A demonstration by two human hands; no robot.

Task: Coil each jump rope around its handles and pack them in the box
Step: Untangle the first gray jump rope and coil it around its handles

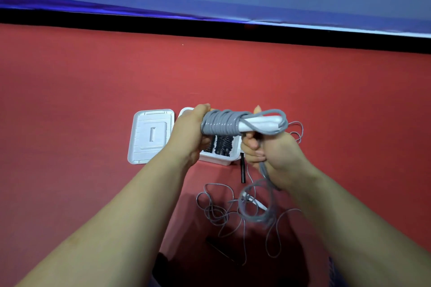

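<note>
Above the white box (pixel 215 158), already holding black coiled ropes (pixel 221 144), the left hand (pixel 189 133) is gripping the half-wound grey rope (pixel 220 124); the right hand (pixel 268 149) is pinching its slack; loose grey cord (pixel 217 212) is lying nearer, unwound.

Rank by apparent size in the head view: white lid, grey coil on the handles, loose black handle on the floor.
1. white lid
2. grey coil, held up nearer the camera by the left hand, so it looks bigger than it is
3. black handle, clearly smallest
</note>
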